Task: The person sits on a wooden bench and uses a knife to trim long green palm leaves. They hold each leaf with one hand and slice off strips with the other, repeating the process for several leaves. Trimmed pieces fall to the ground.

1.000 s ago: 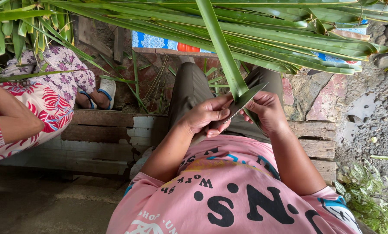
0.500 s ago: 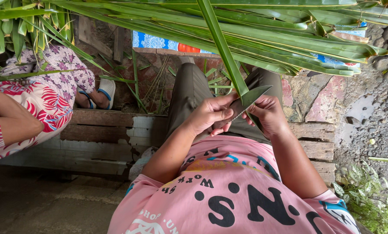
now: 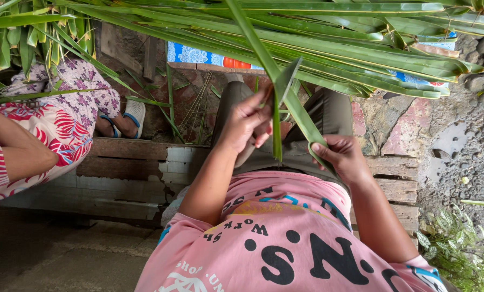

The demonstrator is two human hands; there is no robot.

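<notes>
I sit in a pink printed shirt with grey trousers (image 3: 328,116) stretched out ahead. My left hand (image 3: 246,125) is raised and closed on a knife whose grey blade (image 3: 285,80) points up and away. A narrow green leaf strip (image 3: 277,132) hangs down beside that hand. My right hand (image 3: 340,157) rests lower, over my lap, gripping the near end of a long green palm leaflet (image 3: 263,48) that runs up and away to the top of the view. The blade lies against this leaflet.
A pile of long palm fronds (image 3: 361,48) lies across the top. Another person in red and floral clothes (image 3: 63,124) sits at the left, wearing a sandal (image 3: 134,116). Worn wooden boards (image 3: 134,167) lie under my legs. At the right are stones and wet gravel (image 3: 469,151).
My hands were together on the leaflet over my lap. Now they are apart: the left hand has risen with the blade, the right has drawn down and right, and a strip hangs loose.
</notes>
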